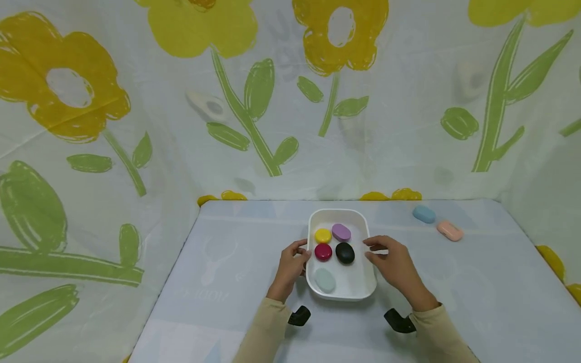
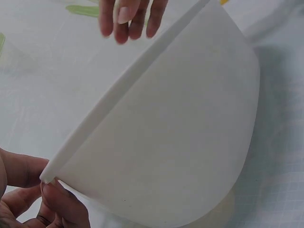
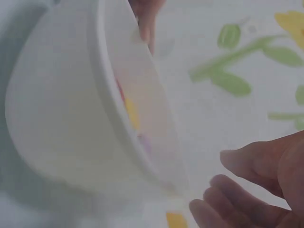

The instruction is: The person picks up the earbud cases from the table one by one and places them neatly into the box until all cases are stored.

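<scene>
A white rectangular plastic basin with rounded corners sits in the middle of the table. Inside lie soap-like rounded pieces: a yellow one, a purple one, a dark red one, a black one and a pale green-blue one. My left hand pinches the basin's left rim between thumb and fingers, plain in the left wrist view at the rim. Beside the right rim hovers my right hand, its fingers loosely bent; in the right wrist view the hand holds nothing.
At the back right of the table lie a blue soap-like bar and a pink one. A white curtain printed with yellow flowers and green leaves surrounds the table at the back and sides.
</scene>
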The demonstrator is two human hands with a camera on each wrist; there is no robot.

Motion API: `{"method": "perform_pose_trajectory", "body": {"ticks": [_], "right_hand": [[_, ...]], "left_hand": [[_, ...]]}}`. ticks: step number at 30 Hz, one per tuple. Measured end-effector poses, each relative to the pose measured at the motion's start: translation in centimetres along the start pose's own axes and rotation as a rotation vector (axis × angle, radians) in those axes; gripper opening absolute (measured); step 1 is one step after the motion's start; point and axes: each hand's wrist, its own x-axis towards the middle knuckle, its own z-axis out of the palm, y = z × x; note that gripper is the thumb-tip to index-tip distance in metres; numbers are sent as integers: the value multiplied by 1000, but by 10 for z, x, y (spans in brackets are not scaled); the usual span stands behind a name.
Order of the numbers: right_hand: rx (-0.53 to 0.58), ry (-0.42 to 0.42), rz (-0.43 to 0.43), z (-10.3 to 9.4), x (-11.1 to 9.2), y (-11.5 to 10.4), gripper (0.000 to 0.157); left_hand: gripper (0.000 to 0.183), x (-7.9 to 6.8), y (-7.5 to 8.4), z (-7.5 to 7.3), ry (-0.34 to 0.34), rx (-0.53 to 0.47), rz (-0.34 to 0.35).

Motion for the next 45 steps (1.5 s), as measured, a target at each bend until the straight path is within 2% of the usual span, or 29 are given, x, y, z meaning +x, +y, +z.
{"method": "perform_pose_trajectory", "body": {"ticks": [4, 9, 18, 23, 25, 34, 40, 45], "right_hand": [[-31, 99, 1, -20, 3, 27, 29], [-50, 209, 44, -43, 5, 57, 29], [-102, 311, 79, -72, 8, 92, 28], [-96, 379, 181, -81, 13, 110, 29], [-104, 387, 218, -85, 14, 115, 30], [-157, 342, 280, -101, 20, 126, 35], [-182, 333, 277, -104, 23, 143, 36], [-229, 279, 268, -104, 29, 159, 38]], "left_hand": [[37, 0, 0, 0, 2, 5, -9], [37, -1, 1, 1, 1, 10, -12], [39, -2, 3, 0, -1, -1, 7], [38, -2, 3, 0, 2, 7, -8], [37, -1, 3, 0, 5, 9, -15], [37, -1, 3, 1, 15, 15, -9], [37, -2, 5, 1, 9, 12, -12], [38, -2, 5, 1, 2, 11, -10]]}}
